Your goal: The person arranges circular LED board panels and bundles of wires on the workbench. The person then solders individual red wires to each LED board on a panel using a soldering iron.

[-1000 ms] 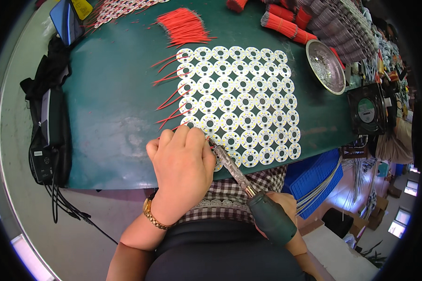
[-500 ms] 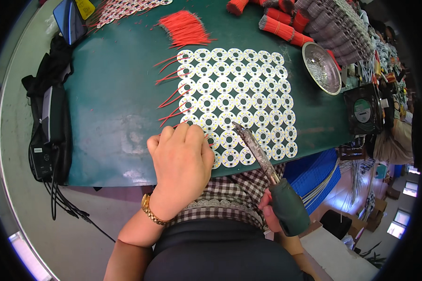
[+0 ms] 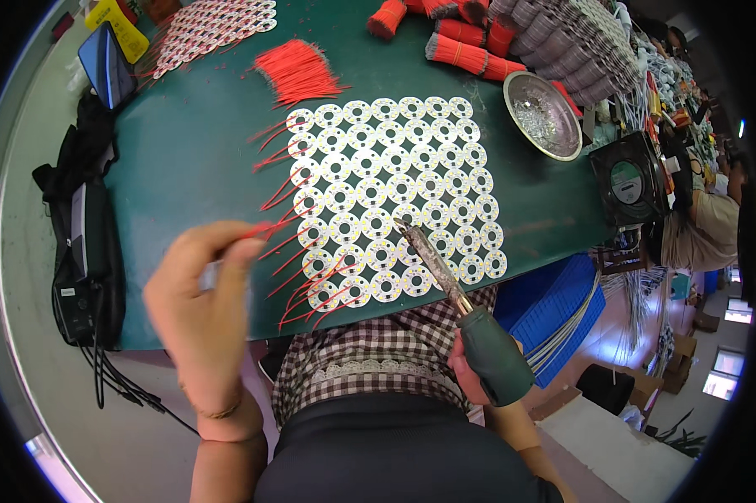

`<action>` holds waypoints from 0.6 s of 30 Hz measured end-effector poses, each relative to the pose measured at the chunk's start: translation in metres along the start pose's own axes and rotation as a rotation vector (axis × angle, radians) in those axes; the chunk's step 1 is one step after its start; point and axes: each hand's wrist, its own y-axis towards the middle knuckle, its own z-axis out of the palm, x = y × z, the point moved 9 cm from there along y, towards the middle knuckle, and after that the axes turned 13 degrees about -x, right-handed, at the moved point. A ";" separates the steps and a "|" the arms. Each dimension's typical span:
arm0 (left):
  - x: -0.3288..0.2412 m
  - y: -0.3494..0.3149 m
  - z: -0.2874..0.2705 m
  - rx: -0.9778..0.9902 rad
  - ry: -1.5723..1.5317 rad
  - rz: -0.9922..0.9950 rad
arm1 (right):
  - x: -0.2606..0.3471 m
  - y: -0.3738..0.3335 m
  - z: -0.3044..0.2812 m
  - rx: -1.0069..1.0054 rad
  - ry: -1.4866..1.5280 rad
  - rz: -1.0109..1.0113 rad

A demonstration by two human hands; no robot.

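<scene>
A panel of round white LED boards (image 3: 370, 193), joined in rows, lies on the green table mat. Thin red wires (image 3: 287, 262) stick out leftward from boards along its left side and at the near corner. My left hand (image 3: 200, 306), slightly blurred, is raised left of the panel, thumb and forefinger pinched on a few red wires (image 3: 262, 230). My right hand (image 3: 468, 369) grips the dark green handle of a soldering iron (image 3: 497, 356) beyond the near edge. Its worn metal tip points at the middle of the panel; whether it touches is unclear.
A pile of loose red wires (image 3: 298, 74) lies behind the panel, near another wired panel (image 3: 214, 33). Bundled red wires (image 3: 462, 55) and grey stacks fill the far right. A metal bowl (image 3: 546, 117), a black fan-like unit (image 3: 629, 180) and a phone (image 3: 107, 65) stand around.
My left hand has lifted off the panel's near left corner and swung left with red wires, uncovering wired boards there. The iron stays over the panel; the whole view has shifted slightly.
</scene>
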 end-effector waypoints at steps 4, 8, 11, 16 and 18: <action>0.007 -0.015 0.064 0.247 -0.015 0.053 | 0.009 0.008 -0.002 -0.046 -0.156 -0.093; 0.006 -0.025 0.080 0.222 0.119 0.169 | 0.006 0.006 -0.001 -0.052 -0.110 -0.153; 0.006 -0.031 0.085 0.236 0.259 0.207 | -0.001 0.000 0.002 -0.056 -0.099 -0.095; 0.006 -0.032 0.085 0.209 0.191 0.225 | -0.010 0.000 0.007 -0.018 0.025 0.027; 0.008 -0.032 0.083 0.214 0.192 0.199 | -0.009 0.002 0.010 0.013 0.204 0.161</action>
